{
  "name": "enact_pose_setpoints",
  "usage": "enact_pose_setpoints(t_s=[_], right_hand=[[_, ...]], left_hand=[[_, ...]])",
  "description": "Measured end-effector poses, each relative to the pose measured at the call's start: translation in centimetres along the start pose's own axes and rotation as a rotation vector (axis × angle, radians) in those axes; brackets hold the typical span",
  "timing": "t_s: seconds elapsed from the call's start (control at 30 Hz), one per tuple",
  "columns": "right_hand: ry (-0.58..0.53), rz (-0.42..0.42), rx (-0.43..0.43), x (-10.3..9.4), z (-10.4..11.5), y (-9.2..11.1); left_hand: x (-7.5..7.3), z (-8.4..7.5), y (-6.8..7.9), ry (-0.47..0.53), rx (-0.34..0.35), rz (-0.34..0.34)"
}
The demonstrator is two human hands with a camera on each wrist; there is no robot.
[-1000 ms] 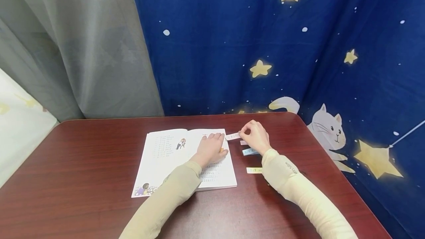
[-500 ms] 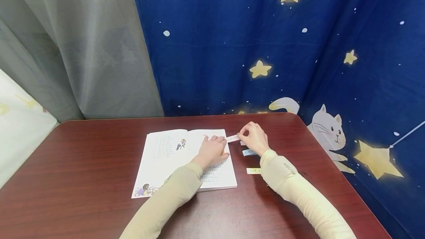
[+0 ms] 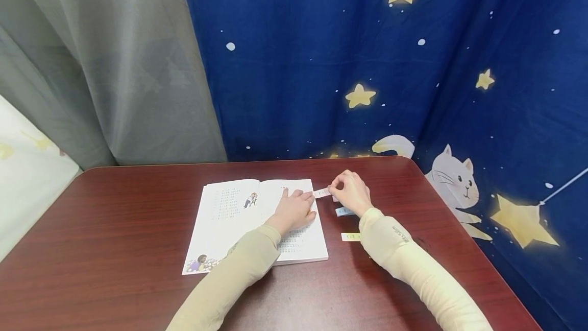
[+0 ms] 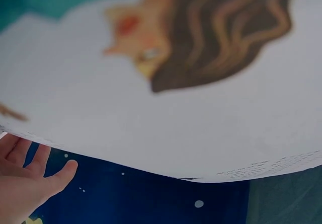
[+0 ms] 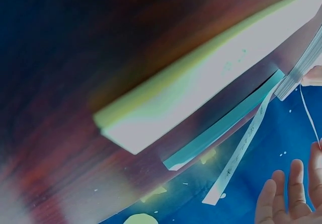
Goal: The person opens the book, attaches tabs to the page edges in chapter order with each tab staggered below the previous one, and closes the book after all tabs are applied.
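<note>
An open book (image 3: pixel 206 241) with printed pages lies on the table. My left hand (image 3: pixel 294 212) rests on its right page, fingers spread, fingertips at the page's outer edge. From there a pale pink paper strip (image 3: pixel 322 193) with small printing runs to my right hand (image 3: pixel 352 191), which pinches its other end between thumb and finger. In the right wrist view the strip's thin edge (image 5: pixel 308 113) spans from the left fingertips to the right hand. Whether the strip's left end is under the fingertips is hidden. The left wrist view shows my left hand (image 4: pixel 30 178) behind the blurred page (image 4: pixel 100 118).
Below my right hand lie a blue strip (image 3: pixel 344 211) and a yellow strip (image 3: pixel 350 237), both partly covered by the arm. Another pink strip (image 3: pixel 335 198) peeks out beside the hand. The reddish-brown table (image 3: pixel 115 229) ends before a blue star curtain (image 3: pixel 298 91).
The right hand has shifted slightly left and down with the pink strip, whose end now meets the left fingertips. The left fingers have spread a little; the book stays put.
</note>
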State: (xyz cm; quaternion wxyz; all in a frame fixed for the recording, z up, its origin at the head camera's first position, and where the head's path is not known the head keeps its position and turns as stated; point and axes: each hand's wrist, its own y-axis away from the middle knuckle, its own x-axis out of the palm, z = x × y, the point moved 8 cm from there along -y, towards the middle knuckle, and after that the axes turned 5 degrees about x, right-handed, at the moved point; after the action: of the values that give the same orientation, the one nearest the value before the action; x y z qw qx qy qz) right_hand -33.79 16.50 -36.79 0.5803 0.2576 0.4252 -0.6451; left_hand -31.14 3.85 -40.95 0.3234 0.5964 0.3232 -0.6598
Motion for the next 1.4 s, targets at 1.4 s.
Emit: enact_pose_setpoints(t_s=[1.4], right_hand=[[0.099, 0.051, 0.031, 0.11, -0.92, -0.28]], left_hand=[[0.67, 0.00, -0.68, 0.026, 0.010, 0.062]])
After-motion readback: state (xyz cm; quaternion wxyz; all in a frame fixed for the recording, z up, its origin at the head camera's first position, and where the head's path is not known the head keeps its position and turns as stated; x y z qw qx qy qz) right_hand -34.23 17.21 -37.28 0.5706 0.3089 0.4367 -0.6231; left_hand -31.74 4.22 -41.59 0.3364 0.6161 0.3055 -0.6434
